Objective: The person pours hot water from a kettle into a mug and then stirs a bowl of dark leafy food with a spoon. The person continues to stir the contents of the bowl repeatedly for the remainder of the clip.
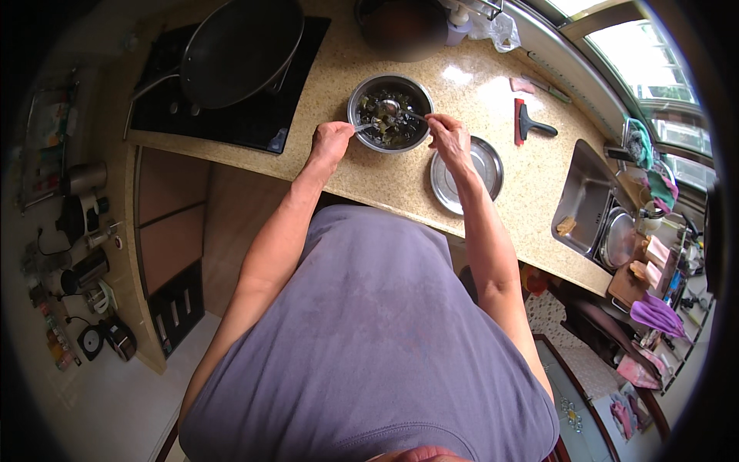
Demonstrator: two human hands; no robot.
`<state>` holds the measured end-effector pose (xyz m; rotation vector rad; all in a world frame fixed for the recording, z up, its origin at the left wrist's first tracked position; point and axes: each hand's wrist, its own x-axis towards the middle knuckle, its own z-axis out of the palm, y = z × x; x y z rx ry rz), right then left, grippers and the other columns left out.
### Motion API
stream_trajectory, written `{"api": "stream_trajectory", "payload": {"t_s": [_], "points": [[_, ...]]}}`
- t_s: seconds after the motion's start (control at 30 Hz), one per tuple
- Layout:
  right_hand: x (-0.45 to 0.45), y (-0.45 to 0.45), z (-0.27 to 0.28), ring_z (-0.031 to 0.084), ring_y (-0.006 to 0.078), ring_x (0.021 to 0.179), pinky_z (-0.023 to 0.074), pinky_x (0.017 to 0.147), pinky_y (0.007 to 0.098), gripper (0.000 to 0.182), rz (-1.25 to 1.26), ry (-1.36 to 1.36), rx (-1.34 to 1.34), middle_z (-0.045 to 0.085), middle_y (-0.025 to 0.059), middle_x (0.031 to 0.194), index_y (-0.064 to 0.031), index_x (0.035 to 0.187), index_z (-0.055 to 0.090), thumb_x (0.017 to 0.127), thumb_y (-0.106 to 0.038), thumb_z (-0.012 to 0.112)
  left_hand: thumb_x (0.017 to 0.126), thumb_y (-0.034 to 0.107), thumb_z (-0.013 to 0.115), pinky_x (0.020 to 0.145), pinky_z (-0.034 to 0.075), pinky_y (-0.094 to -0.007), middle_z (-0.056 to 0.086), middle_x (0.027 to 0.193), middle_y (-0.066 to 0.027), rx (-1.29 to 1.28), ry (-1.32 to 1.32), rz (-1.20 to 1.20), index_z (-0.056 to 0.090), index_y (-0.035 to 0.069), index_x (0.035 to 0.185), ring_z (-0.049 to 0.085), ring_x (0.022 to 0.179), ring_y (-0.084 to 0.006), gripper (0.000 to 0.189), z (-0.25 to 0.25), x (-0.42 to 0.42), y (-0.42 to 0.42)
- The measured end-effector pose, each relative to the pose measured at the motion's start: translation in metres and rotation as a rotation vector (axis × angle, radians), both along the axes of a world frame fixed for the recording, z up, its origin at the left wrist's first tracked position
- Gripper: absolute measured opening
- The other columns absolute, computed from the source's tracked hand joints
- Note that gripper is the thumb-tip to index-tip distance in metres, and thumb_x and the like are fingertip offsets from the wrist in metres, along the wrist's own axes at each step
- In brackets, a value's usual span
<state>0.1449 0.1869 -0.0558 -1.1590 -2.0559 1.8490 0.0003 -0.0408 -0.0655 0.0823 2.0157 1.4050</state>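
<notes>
A stainless steel bowl (357, 98) on the counter holds dark liquid with pieces of green leafy food (384, 128). At its left rim, my left hand (333, 141) grips the handle of a light-coloured utensil (364, 126) whose far end reaches into the bowl. From the right rim, my right hand (449, 134) holds the handle of a metal spoon or ladle (391, 106), its round head down in the food. Under my right wrist lies a round metal lid or plate (447, 183), partly hidden by the forearm.
A black wok (242, 55) rests on the black cooktop (225, 124) at left. Behind the bowl stands a dark round pot (402, 34), blurred. A red-edged squeegee (534, 124) lies at right, before the steel sink (586, 190). The counter's front edge (392, 209) runs before my body.
</notes>
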Motion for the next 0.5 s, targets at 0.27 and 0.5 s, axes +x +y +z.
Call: {"api": "stream_trajectory", "payload": {"t_s": [0.27, 0.5], "points": [[-0.019, 0.026, -0.012, 0.069, 0.0346, 0.083, 0.0522, 0.076, 0.0403, 0.020, 0.103, 0.016, 0.729, 0.070, 0.0217, 0.088, -0.0078, 0.101, 0.076, 0.090, -0.016, 0.062, 0.091, 0.019, 0.057, 0.061, 0.052, -0.0397, 0.070, 0.073, -0.0166, -0.234, 0.746, -0.218, 0.071, 0.000, 0.094, 0.068, 0.066, -0.0314, 0.023, 0.008, -0.020, 0.017], [0.009, 0.025, -0.015, 0.072, 0.0262, 0.087, 0.0544, 0.079, 0.0359, 0.022, 0.212, -0.253, 0.549, 0.075, 0.0134, 0.093, -0.0104, 0.101, 0.077, 0.092, -0.022, 0.060, 0.089, 0.017, 0.052, 0.069, 0.055, -0.0514, 0.069, 0.080, -0.0234, -0.548, 0.783, -0.490, 0.070, 0.001, 0.086, 0.068, 0.075, -0.0425, 0.024, 0.036, -0.006, 0.029]]}}
